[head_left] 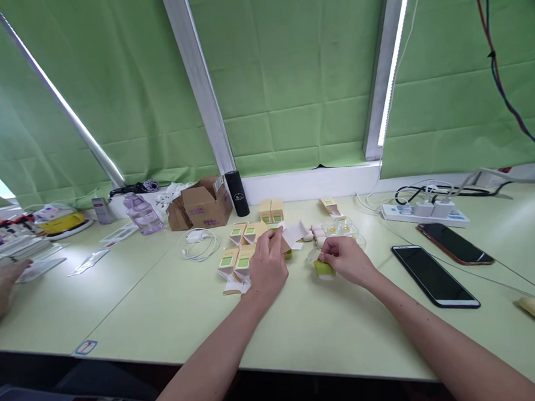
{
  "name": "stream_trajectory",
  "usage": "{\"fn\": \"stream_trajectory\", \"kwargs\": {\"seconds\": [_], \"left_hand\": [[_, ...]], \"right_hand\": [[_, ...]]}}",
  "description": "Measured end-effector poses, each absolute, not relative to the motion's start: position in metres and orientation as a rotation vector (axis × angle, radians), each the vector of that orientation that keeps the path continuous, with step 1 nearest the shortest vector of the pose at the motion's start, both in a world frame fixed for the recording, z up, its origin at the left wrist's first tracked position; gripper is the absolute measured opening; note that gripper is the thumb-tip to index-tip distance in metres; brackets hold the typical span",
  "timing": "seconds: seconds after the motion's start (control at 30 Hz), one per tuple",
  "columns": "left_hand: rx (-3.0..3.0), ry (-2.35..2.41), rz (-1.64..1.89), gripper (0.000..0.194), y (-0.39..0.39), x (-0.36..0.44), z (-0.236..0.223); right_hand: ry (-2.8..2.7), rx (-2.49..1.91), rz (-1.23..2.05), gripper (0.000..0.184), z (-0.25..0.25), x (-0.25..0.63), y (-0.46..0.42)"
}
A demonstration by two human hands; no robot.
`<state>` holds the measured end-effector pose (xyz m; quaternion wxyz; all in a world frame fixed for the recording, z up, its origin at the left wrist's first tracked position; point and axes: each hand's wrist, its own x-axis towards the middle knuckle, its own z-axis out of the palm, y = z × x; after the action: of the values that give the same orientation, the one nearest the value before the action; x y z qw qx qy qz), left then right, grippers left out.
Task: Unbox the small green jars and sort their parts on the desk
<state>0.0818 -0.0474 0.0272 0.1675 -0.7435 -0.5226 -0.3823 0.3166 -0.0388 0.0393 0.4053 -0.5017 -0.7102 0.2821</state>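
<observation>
My left hand [269,264] is closed, its fingertips on a small tan cardboard box whose white flap [295,234] stands open toward the right. The hand hides much of this box. Between the thumb and fingers of my right hand [349,259] is a small green piece with a white lower edge [324,268], held just above or on the table. Left of my left hand stand several tan boxes with green labels [228,260], some with open flaps. Clear plastic trays [340,226] with small yellowish items and some pale pinkish pieces [316,232] lie behind my right hand.
Two phones [435,275] and a power strip [425,214] with cables lie at right. Along the back are a brown carton [207,202], a black cylinder [236,193] and a clear bottle [142,214]. A coiled white cable [200,244] lies left; another person's hand [3,292] is far left.
</observation>
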Motion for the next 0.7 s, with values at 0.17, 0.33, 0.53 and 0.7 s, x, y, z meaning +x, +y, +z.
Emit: {"fn": "stream_trajectory", "kwargs": {"seconds": [0.17,0.33,0.53,0.7], "left_hand": [[-2.150,-1.587,-1.254,0.072,-0.048,0.084,0.027],[-2.169,-1.673,-1.384,0.070,-0.048,0.085,0.029],[-2.164,-1.752,-1.504,0.070,-0.047,0.085,0.030],[-2.206,-1.730,-1.713,0.070,-0.045,0.085,0.029]], "right_hand": [[-1.948,-1.355,0.569,0.014,0.043,0.313,-0.045],[-2.035,-1.390,0.563,0.013,0.048,0.311,-0.049],[-2.043,-1.337,0.647,0.013,0.049,0.310,-0.051],[-1.844,-1.105,0.886,0.017,0.047,0.312,-0.048]]}}
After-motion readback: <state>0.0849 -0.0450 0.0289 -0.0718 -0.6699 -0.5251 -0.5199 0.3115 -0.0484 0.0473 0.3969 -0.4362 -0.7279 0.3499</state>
